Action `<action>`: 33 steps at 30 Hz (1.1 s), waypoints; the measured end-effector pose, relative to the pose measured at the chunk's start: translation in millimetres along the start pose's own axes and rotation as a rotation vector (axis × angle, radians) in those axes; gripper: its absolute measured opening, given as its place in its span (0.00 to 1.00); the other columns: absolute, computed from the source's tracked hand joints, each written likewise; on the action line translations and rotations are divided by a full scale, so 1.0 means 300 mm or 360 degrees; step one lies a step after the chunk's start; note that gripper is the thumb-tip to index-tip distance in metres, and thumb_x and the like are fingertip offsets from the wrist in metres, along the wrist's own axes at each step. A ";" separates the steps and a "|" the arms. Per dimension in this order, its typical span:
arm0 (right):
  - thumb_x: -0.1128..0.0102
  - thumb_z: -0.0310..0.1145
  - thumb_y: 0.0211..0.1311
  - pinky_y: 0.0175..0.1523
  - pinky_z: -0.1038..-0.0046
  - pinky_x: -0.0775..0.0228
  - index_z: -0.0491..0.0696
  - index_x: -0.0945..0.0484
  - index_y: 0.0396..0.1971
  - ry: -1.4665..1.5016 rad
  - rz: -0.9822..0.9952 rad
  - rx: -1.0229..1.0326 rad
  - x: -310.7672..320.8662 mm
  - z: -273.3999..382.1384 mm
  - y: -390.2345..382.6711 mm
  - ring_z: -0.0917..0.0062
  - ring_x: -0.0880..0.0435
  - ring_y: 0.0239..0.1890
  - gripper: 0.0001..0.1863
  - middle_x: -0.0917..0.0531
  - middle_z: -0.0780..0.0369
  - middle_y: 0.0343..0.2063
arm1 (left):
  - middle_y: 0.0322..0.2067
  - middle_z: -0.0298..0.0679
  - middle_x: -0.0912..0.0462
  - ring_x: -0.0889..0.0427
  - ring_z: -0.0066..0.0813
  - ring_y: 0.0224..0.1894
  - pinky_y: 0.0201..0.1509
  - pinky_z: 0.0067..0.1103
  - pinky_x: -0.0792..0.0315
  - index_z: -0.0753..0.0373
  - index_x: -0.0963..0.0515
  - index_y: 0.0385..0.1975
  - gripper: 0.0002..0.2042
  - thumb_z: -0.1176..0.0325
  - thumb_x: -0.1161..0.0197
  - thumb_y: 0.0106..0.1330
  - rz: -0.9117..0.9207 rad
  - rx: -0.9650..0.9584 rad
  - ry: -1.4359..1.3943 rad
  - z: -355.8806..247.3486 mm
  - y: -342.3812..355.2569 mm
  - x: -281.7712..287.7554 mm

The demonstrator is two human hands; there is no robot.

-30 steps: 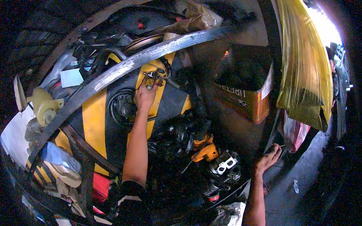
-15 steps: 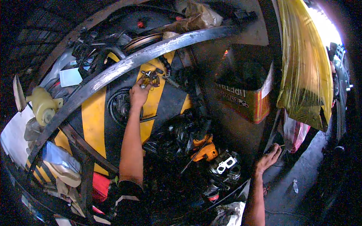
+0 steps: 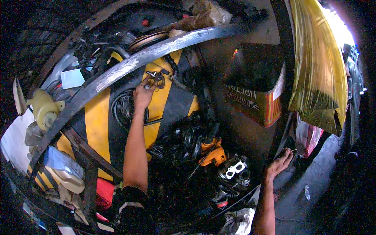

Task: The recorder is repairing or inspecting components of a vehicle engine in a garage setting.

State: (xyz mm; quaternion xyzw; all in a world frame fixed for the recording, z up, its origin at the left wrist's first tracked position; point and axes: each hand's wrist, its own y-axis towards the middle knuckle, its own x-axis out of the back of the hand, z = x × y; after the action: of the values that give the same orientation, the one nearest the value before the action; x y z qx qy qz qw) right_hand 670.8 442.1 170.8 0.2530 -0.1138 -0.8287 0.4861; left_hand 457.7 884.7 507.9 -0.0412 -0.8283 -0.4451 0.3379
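Note:
My left hand reaches under the curved metal bar onto a yellow-and-black striped panel. Its fingers are closed at a cluster of small dark metal parts, pinching at the cluster's left edge; the exact kind of these parts is too small to make out. Close below that hand lies a round black part with a coiled rim. Out to the right, my right hand is held palm up, away from the shelf. Between its thumb and fingertips sticks out a thin pale stick.
A worn metal bar arches over the striped panel. Right of it stands a cardboard box, beside a hanging yellow plastic sheet. Nearer lie black plastic bags, an orange part and a metal engine part. A cream plastic container sits left.
My left hand has shifted slightly at the cluster, its fingers still against the small parts. My right hand stays nearly in place with the thin stick.

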 end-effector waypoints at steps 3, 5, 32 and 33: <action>0.55 0.43 0.76 0.60 0.70 0.37 0.36 0.29 0.53 0.0046 -0.0002 -0.0095 -0.009 0.026 0.003 0.68 0.25 0.50 0.23 0.22 0.55 0.47 | 0.46 0.54 0.17 0.17 0.54 0.47 0.52 0.36 0.24 0.48 0.24 0.61 0.28 0.52 0.30 0.58 -0.0039 -0.0078 -0.0034 0.018 0.011 0.001; 0.55 0.44 0.76 0.60 0.70 0.37 0.36 0.29 0.53 0.0126 -0.0020 -0.0214 -0.010 0.033 0.003 0.68 0.26 0.49 0.23 0.22 0.55 0.47 | 0.46 0.55 0.17 0.17 0.55 0.48 0.52 0.37 0.24 0.47 0.24 0.61 0.29 0.51 0.30 0.58 -0.0007 -0.0067 0.0063 0.021 0.015 0.002; 0.57 0.35 0.75 0.61 0.66 0.36 0.35 0.26 0.50 -0.0145 0.0075 0.0266 0.017 -0.021 0.002 0.63 0.24 0.51 0.19 0.23 0.50 0.48 | 0.45 0.55 0.17 0.17 0.54 0.48 0.52 0.37 0.24 0.48 0.22 0.58 0.27 0.49 0.31 0.59 -0.0015 -0.0082 0.0044 0.069 0.047 -0.013; 0.57 0.35 0.75 0.61 0.66 0.36 0.35 0.26 0.50 -0.0152 0.0085 0.0265 0.012 -0.016 -0.004 0.63 0.24 0.51 0.19 0.23 0.50 0.48 | 0.45 0.55 0.17 0.17 0.54 0.48 0.52 0.37 0.24 0.49 0.22 0.58 0.27 0.48 0.31 0.59 -0.0035 -0.0103 0.0005 0.094 0.059 -0.023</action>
State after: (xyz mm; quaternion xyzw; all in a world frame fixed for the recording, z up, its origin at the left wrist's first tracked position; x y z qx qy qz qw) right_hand 671.2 439.7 165.1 0.2495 -0.2120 -0.8142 0.4794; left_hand 454.9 918.6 505.9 -0.0421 -0.8134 -0.4753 0.3328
